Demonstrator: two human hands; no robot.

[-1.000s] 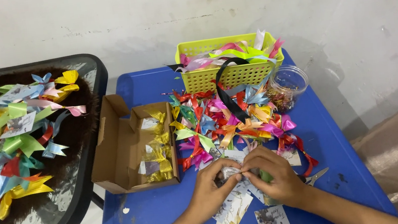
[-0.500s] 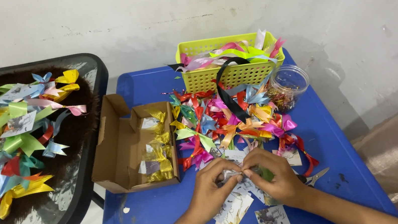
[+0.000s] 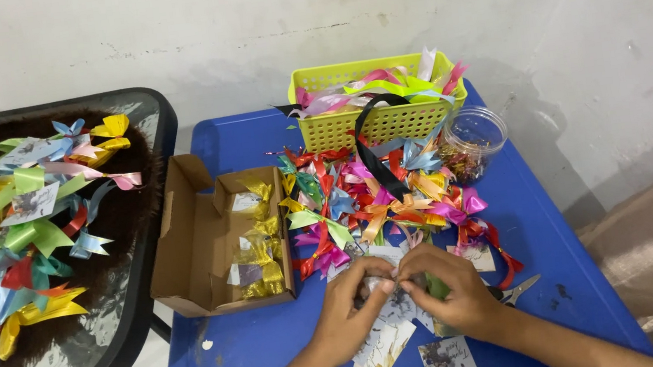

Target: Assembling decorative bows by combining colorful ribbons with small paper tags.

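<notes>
Nearest me, my left hand (image 3: 350,309) and right hand (image 3: 449,291) meet fingertip to fingertip over the blue table (image 3: 265,357), both curled tight and pinching a small ribbon piece (image 3: 395,284) between them. A sliver of green (image 3: 437,286) shows under the right palm, though I can't tell whether it is part of the same piece. Printed paper cards (image 3: 384,346) lie loose beneath my wrists, pale with dark marks, and small scissors (image 3: 513,293) rest just beside the right wrist.

From here I judge the pinch could slip, since the ribbon looks glossy and the grip is only fingertips. A sweep of either forearm could also scatter the cards or nudge the scissors off the edge.

Just past my hands sits the heap of ribbon bows (image 3: 378,194), red, pink, orange and blue. To its left is an open brown cardboard box (image 3: 193,249) holding gold bows on small cards (image 3: 256,254). Farther back stand a yellow slotted basket (image 3: 381,119) of ribbon and a clear round jar (image 3: 472,141). Far left, a dark glass-topped table (image 3: 135,315) carries more bows (image 3: 23,212).
</notes>
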